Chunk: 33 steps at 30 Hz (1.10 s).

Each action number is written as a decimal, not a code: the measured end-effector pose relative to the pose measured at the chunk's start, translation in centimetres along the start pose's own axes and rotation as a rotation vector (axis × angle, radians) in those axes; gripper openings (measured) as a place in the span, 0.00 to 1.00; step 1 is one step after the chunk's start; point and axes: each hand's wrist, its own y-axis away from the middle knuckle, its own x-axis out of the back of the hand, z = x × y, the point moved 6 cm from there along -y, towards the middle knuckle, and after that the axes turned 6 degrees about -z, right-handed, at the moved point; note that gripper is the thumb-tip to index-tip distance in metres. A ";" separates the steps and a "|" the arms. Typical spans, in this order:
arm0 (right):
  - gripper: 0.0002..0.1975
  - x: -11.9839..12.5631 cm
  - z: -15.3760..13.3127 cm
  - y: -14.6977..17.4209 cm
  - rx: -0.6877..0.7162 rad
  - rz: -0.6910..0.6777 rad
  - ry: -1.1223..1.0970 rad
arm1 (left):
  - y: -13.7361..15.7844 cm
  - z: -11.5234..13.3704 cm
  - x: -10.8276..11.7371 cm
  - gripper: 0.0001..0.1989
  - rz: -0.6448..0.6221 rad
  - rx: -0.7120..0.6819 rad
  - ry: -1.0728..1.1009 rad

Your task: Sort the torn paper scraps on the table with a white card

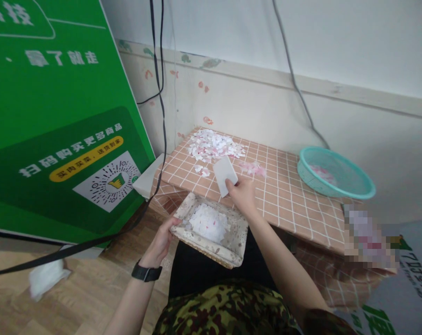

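My left hand (164, 235) grips the left edge of a shallow fabric-lined basket (236, 242), held just below the table's front edge. Inside it lies a heap of white paper scraps (209, 222) with a few pink bits. A flat white rectangular card (224, 174) is pinched in my right hand (242, 195), above the table's front edge and the basket's far side. Beyond the card, a larger pile of white and pink paper scraps (214, 145) covers the table's back left. A small cluster of white scraps (202, 170) lies beside the card, and pink shreds (254, 168) lie to its right.
A brown checked cloth covers the table (284, 200). On its right stands a turquoise mesh basket (336, 179) with pink scraps inside. A green sign panel (57, 93) rises at left, and a black cable (164, 130) hangs before it. A white bag (47, 278) lies on the floor.
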 end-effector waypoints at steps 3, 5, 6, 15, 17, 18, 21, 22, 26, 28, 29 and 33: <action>0.15 -0.5 -1.2 0.1 0.043 -0.001 0.088 | -0.1 -0.2 0.3 0.11 0.017 0.019 -0.006; 0.15 -0.1 -0.6 -0.2 0.029 0.018 0.060 | -0.1 -0.2 0.4 0.11 0.022 0.026 -0.008; 0.15 0.3 0.0 -0.5 0.014 0.033 0.028 | 0.0 -0.2 0.3 0.10 0.023 0.025 -0.009; 0.15 6.6 7.6 -3.3 -0.133 0.146 -0.199 | 0.0 0.0 -0.4 0.13 -0.002 0.009 0.012; 0.16 7.6 8.1 -3.2 -0.138 0.200 -0.176 | 0.1 0.0 -0.5 0.13 -0.006 0.012 0.011; 0.16 7.8 7.9 -3.2 -0.118 0.214 -0.158 | 0.1 0.1 -0.6 0.13 -0.005 0.011 0.014; 0.16 6.7 6.0 -3.2 0.026 0.145 -0.106 | 0.2 0.2 -0.7 0.16 -0.013 0.006 0.021; 0.17 5.9 5.0 -3.2 0.085 0.089 -0.081 | 0.2 0.3 -0.6 0.16 -0.016 0.005 0.017; 0.16 2.6 0.6 -3.3 0.241 -0.100 0.106 | 0.5 0.9 0.0 0.16 -0.003 -0.022 -0.038; 0.14 1.5 -1.3 -3.5 0.295 -0.161 0.161 | 0.6 1.3 0.3 0.15 0.000 -0.045 -0.065; 0.13 1.1 -2.0 -3.5 0.327 -0.201 0.174 | 0.6 1.4 0.4 0.14 -0.003 -0.051 -0.074; 0.12 1.0 -3.4 -3.8 0.411 -0.322 0.319 | 0.5 1.6 0.6 0.13 -0.024 -0.050 -0.084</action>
